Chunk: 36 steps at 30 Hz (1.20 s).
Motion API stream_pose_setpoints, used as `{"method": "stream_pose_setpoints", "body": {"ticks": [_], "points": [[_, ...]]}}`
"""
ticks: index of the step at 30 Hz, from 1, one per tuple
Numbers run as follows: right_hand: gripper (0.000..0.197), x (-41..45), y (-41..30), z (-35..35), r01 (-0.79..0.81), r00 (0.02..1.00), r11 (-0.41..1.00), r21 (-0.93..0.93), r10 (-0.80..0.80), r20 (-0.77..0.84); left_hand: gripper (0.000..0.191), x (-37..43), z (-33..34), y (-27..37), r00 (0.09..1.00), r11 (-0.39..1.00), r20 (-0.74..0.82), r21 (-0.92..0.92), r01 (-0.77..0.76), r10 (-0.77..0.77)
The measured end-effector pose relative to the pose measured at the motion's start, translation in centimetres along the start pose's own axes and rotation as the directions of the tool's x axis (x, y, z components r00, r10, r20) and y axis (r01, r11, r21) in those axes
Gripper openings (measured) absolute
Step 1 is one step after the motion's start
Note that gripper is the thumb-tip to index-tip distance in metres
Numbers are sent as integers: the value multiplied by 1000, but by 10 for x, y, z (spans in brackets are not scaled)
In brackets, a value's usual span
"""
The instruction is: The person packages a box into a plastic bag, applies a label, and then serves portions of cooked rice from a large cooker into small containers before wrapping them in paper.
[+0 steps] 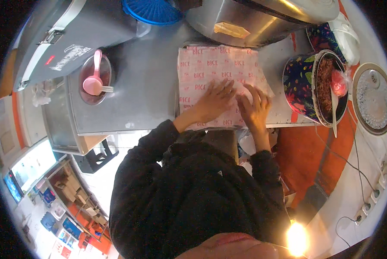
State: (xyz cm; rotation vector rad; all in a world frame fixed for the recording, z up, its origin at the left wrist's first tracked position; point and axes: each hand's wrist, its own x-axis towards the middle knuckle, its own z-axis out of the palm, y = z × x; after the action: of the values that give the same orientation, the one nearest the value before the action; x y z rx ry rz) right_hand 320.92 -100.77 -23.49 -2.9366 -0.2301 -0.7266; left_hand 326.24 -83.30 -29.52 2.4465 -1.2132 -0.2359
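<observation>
A stack of printed food-wrapping paper (200, 71), pinkish with red lettering, lies on the metal tabletop (144, 77) before me. My left hand (216, 100) rests palm down on the top sheet, its fingers stretched towards the stack's middle. Just to the right, my right hand (255, 105) is over the same paper with spread, bent fingers; the fingertips seem to touch the sheet. Neither hand visibly holds anything. At the right side, some sheets stick out at an angle. My hands cover part of the paper's lower half.
An oval bowl (87, 69) with a pink scoop (93, 84) stands left, beside a grey cooler box (80, 35). A large metal pot (212, 16) is behind the paper. Right stands a floral rice cooker (298, 85) with reddish-brown rice (324, 84), its lid (373, 97) raised. Cables (345, 160) hang at right.
</observation>
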Motion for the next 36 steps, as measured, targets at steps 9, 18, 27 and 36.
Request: {"method": "stream_pose_setpoints", "body": {"ticks": [9,18,27,36], "points": [[13,19,40,44,-412,783,825,386,104,613,50,-23,-57,-79,902,949,428,-303,91,51],[21,6,18,75,-303,920,935,185,237,311,40,-16,-28,-50,857,820,140,-249,516,-496],[24,17,22,70,-442,747,845,300,162,644,33,-14,-18,-62,926,889,75,-259,377,-371],[46,-37,57,66,186,814,865,466,-401,420,25,-49,-12,-78,979,979,-11,14,-204,205]]}}
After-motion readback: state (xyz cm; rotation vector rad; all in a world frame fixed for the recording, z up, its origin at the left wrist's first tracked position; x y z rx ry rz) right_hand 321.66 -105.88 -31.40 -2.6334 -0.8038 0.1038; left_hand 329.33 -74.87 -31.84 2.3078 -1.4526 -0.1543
